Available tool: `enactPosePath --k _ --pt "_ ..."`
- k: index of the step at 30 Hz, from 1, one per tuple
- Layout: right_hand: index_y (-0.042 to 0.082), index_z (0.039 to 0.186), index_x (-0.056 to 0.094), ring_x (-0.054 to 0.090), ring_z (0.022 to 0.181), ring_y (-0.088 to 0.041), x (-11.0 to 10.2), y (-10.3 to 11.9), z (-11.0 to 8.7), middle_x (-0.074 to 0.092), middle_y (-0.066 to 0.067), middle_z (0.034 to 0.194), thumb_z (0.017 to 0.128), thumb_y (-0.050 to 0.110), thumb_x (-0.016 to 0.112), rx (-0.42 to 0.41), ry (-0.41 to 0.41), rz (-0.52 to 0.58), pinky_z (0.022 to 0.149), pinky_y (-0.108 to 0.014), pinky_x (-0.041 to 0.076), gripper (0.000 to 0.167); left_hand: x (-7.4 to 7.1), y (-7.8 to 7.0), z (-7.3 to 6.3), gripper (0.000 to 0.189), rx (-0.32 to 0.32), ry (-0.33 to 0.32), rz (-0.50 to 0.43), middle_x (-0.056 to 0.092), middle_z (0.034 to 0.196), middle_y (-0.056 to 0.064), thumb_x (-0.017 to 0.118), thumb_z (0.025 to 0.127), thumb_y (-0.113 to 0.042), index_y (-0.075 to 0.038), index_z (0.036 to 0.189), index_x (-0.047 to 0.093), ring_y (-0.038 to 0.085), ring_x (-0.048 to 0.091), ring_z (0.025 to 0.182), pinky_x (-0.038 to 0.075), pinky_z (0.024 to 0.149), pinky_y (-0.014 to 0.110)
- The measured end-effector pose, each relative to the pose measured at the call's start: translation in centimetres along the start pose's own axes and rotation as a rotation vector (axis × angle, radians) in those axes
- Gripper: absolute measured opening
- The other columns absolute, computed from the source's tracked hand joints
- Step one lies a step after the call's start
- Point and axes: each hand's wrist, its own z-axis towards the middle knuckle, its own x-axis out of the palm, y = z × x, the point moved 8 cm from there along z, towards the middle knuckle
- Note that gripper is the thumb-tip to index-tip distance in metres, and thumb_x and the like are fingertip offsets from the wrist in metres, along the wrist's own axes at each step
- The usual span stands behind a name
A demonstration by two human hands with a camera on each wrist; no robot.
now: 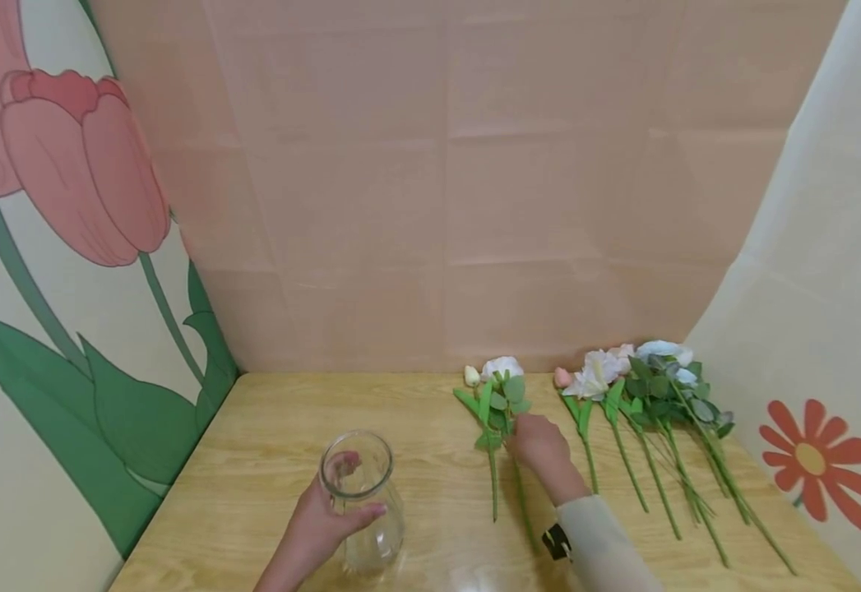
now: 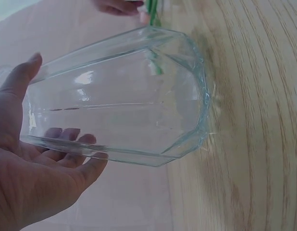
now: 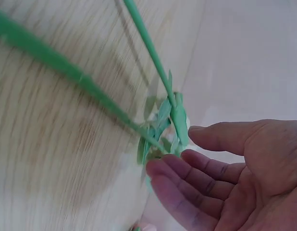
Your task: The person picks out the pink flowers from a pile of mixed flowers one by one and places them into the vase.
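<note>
A clear glass vase stands upright on the wooden table, faceted toward its base in the left wrist view. My left hand holds it near the neck, thumb on one side and fingers round the other. A white rose-like flower with green leaves and a white tulip lie side by side on the table. Over the rose's stem is my right hand. In the right wrist view its fingers are loosely bent beside the green stem, with the thumb apart from them.
More artificial flowers lie at the right: a pink tulip, a pale lily-like bloom and bluish-white blooms with long stems. A pinkish backdrop stands behind the table. Printed panels flank both sides.
</note>
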Motion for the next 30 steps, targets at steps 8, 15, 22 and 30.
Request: enactPosePath --k 8,15,22,30 --pt "0.001 0.101 0.064 0.065 0.082 -0.033 -0.8 -1.4 -0.6 0.068 -0.015 0.096 0.095 0.022 0.069 -0.024 -0.024 -0.007 0.068 -0.048 0.054 0.022 0.0 -0.1 0.1 0.078 0.001 0.006 -0.012 0.057 0.145 0.014 0.089 0.075 -0.04 -0.012 0.138 0.052 0.043 0.046 0.137 0.037 0.108 0.068" --pt "-0.003 0.113 0.061 0.065 0.082 -0.031 -0.9 -3.1 -1.0 0.068 -0.017 0.102 0.096 0.022 0.067 0.004 0.016 -0.018 0.068 -0.048 0.054 0.031 -0.1 0.2 -0.2 0.078 -0.01 0.008 -0.006 0.057 0.144 0.014 0.089 0.075 -0.041 -0.014 0.138 0.052 0.044 0.046 0.138 0.036 0.108 0.069" --pt "-0.005 0.118 0.059 0.065 0.082 -0.034 -1.9 -5.5 -1.1 0.067 -0.02 0.106 0.098 0.022 0.065 0.029 0.032 -0.019 0.067 -0.049 0.053 0.034 -0.1 0.1 -0.2 0.077 -0.012 -0.002 -0.006 0.057 0.144 0.013 0.09 0.075 -0.041 -0.015 0.137 0.052 0.044 0.046 0.138 0.035 0.108 0.07" --pt "-0.011 0.121 0.055 0.064 0.092 -0.044 -3.0 -9.3 -1.0 0.066 -0.026 0.105 0.096 0.019 0.063 0.053 -0.002 -0.035 0.074 -0.057 0.053 0.039 0.0 0.0 0.0 0.073 -0.023 -0.019 0.005 0.059 0.141 0.01 0.091 0.074 -0.038 -0.016 0.133 0.054 0.043 0.048 0.136 0.039 0.104 0.07"
